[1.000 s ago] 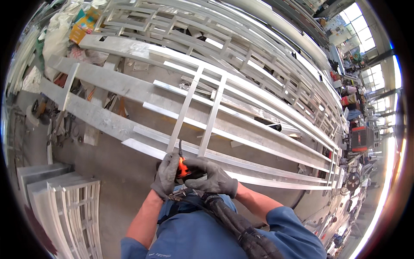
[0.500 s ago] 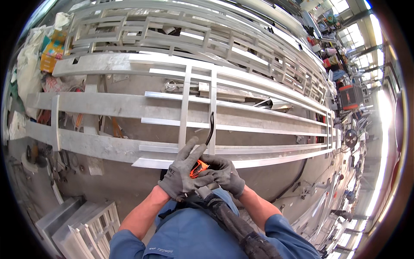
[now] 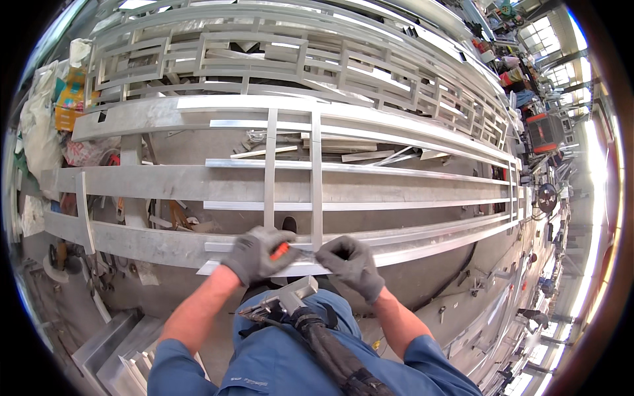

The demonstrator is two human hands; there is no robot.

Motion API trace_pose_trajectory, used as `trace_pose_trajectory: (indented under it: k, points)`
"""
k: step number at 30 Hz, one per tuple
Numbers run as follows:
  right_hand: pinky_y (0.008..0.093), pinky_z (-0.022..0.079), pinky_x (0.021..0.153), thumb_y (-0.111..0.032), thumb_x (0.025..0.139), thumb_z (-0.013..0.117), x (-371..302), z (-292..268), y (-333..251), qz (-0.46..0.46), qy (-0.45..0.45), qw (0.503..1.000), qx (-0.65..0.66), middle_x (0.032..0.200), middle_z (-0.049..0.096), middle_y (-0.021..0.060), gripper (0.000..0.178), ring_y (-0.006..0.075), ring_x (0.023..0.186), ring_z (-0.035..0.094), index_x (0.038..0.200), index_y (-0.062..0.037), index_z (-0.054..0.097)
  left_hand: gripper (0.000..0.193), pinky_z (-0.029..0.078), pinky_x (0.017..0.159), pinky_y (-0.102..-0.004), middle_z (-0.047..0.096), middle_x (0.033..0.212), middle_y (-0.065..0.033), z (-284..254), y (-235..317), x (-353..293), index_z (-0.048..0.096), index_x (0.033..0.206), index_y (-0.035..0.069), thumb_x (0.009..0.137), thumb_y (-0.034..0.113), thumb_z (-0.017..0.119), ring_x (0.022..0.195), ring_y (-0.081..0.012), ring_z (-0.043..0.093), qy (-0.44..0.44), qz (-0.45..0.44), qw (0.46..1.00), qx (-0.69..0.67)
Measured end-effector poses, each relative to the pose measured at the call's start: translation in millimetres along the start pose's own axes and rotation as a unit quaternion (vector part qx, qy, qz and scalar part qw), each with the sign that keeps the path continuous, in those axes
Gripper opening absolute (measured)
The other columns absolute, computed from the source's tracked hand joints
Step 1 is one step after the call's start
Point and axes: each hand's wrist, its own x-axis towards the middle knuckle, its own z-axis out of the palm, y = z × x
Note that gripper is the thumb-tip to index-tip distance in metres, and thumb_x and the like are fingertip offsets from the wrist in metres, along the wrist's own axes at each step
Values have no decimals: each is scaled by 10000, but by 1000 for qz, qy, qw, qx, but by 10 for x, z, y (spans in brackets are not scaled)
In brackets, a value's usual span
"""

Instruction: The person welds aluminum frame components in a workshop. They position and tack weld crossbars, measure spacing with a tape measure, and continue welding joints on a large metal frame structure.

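Observation:
Both my hands wear grey gloves and are raised over the near rails of a long aluminium frame [image 3: 370, 206]. My left hand [image 3: 254, 254] is closed around a small orange tool [image 3: 280, 251], which looks like a tape measure; most of it is hidden by the fingers. A thin dark strip [image 3: 304, 254] runs from it toward my right hand [image 3: 351, 264]. The fingers of my right hand are pinched together at the strip's end, just below an upright crossbar [image 3: 316, 178]. A second crossbar [image 3: 270, 171] stands to its left.
Wide metal beams [image 3: 142, 181] support the frame. Latticed frames [image 3: 251, 59] lie beyond it. Against my front rests a grey metal head [image 3: 297, 295] on a thick black shaft [image 3: 337, 356]. Metal panels [image 3: 112, 350] stand at lower left, and a yellow package [image 3: 69, 105] sits at far left.
My hands have moved apart, the right one to the right, after being together around the orange tool. The curved black strip that stood up above them no longer shows there.

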Motion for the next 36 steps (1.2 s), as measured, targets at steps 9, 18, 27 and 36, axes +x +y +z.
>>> trace_pose_trajectory:
  k: [9, 18, 27, 36]
  points:
    - [279, 546, 918, -23, 1013, 691, 676, -945, 38, -67, 76, 994, 30, 1178, 711, 96, 388, 120, 1054, 661, 1393, 22, 624, 198, 580, 874, -366, 774, 1044, -124, -1136, -1893, 936, 790, 1090, 129, 914, 118, 699, 961, -271, 747, 124, -228, 960, 105]
    - [358, 576, 908, -7, 949, 651, 708, -1476, 187, -76, 42, 994, -66, 1143, 767, 156, 306, 215, 981, 720, 1240, 13, 741, 260, 542, 948, -498, 717, 1262, -165, -1724, -2500, 2129, 769, 1158, 180, 976, 281, 613, 1111, -384, 701, 100, -343, 880, 312]
    - [513, 494, 1027, -99, 839, 726, 979, -1451, 66, -219, -191, 931, -221, 1207, 731, 136, 432, 396, 1152, 659, 1268, -57, 694, 274, 542, 999, -490, 696, 1287, -89, -1552, -2510, 2666, 765, 1196, 251, 992, 338, 605, 1171, -343, 686, 61, -356, 862, 355]
    - [569, 410, 1134, -250, 883, 740, 962, -1351, 310, -208, -188, 923, -263, 1310, 710, 99, 379, 386, 1275, 623, 1224, -112, 651, 259, 554, 973, -488, 721, 1220, -99, -1505, -2592, 2678, 779, 1161, 245, 985, 328, 609, 1133, -342, 697, 80, -341, 863, 365]
